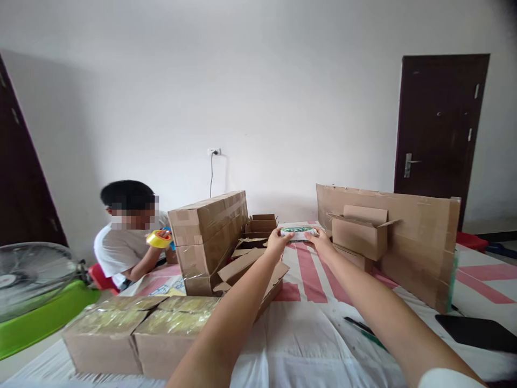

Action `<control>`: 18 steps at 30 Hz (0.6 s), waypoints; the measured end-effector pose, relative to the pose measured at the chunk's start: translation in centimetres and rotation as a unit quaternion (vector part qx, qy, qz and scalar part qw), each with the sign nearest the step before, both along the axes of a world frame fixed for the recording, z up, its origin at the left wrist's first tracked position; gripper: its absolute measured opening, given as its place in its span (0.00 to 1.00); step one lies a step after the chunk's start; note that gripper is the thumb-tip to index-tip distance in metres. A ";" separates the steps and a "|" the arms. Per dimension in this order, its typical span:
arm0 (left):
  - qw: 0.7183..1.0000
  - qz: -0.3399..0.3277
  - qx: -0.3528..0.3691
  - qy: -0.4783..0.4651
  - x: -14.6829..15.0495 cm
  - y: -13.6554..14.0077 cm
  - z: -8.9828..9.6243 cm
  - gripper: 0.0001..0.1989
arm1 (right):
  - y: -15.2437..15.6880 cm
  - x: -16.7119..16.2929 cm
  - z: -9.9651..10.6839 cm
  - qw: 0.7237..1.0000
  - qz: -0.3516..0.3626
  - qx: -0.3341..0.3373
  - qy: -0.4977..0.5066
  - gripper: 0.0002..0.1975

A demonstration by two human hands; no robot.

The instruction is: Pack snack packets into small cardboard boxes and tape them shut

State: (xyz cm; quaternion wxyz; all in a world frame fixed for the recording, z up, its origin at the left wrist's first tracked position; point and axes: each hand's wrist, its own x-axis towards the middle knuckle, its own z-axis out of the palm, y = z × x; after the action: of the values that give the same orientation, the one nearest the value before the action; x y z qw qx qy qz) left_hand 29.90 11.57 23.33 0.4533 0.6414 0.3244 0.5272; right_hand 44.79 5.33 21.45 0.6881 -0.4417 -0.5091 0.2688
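Observation:
Both arms reach forward over the table. Between my left hand (278, 241) and my right hand (320, 240) is a small white packet with a green pattern (299, 232), gripped at its two ends. My fingers close around it, with the thumbs on the near side. Left of my hands stand open cardboard boxes (263, 223), their flaps raised, some partly hidden by my left forearm. To the right, another open cardboard box (358, 238) sits on top of a lower box (352, 258).
Closed boxes are stacked (194, 242) at left; taped boxes (103, 339) lie in front. A cardboard panel (420, 242) stands at right. A knife-like green and black tool (365, 330) and a black flat object (479, 331) lie nearby. Another person (117, 253) holds yellow tape (158, 239).

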 end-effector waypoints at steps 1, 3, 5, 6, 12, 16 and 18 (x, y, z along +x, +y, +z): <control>1.000 0.010 -0.004 0.008 0.2 0.7 0.4 0.19 | 0.9 -0.1 0.3 1.000 0.010 0.002 0.023 0.19; 0.999 0.037 -0.006 0.020 0.4 1.1 0.5 0.18 | 2.1 -0.4 -0.1 0.997 0.037 0.000 0.065 0.18; 0.997 0.069 -0.001 0.027 0.4 0.0 -0.7 0.19 | 2.5 -0.7 -1.6 0.993 0.064 -0.007 0.102 0.17; 0.996 0.083 0.005 0.029 0.2 -1.1 -1.9 0.22 | 2.2 -0.8 -2.9 0.990 0.078 -0.012 0.121 0.17; 0.994 0.024 -0.007 0.110 -2.7 -11.2 -16.1 0.38 | -3.4 0.2 -14.2 0.970 0.103 -0.040 0.218 0.22; 0.968 0.104 -0.163 0.158 -5.0 -11.1 -22.6 0.37 | -6.5 0.7 -18.9 0.959 0.077 -0.076 0.264 0.23; 0.962 0.182 -0.145 0.145 -6.3 -8.5 -23.0 0.36 | -6.8 0.4 -19.6 0.954 0.074 -0.094 0.274 0.25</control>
State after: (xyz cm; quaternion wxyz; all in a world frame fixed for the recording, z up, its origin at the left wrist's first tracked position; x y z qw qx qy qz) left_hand 23.62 3.05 0.36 0.3858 0.5687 0.5709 0.4492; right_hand 45.23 -1.50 1.83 0.7348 -0.3749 -0.3051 0.4759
